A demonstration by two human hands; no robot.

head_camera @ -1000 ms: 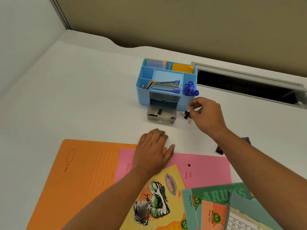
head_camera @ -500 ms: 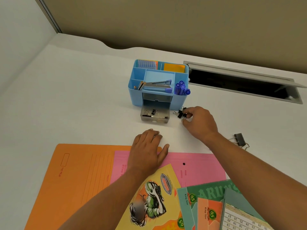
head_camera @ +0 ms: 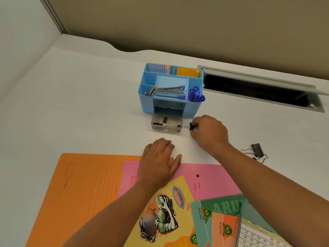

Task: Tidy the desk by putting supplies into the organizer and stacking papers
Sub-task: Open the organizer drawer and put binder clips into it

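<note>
A light blue organizer stands mid-desk, holding a stapler, pencils and blue pens. Its grey drawer is pulled out in front, with a few small binder clips inside. Just right of the drawer, my right hand pinches a small black binder clip on the desk. My left hand rests flat, fingers spread, on the near edge of the pink folder and the orange folder. A bigger black binder clip lies further right.
A yellow notebook, green and orange notebooks and a calendar sheet overlap at the near right. An open cable tray slot is set in the desk behind the organizer. Walls bound the desk at the back and left.
My right hand came down from beside the organizer's pens to the desk and closed on the small binder clip right of the drawer. My left hand stayed on the folders.
</note>
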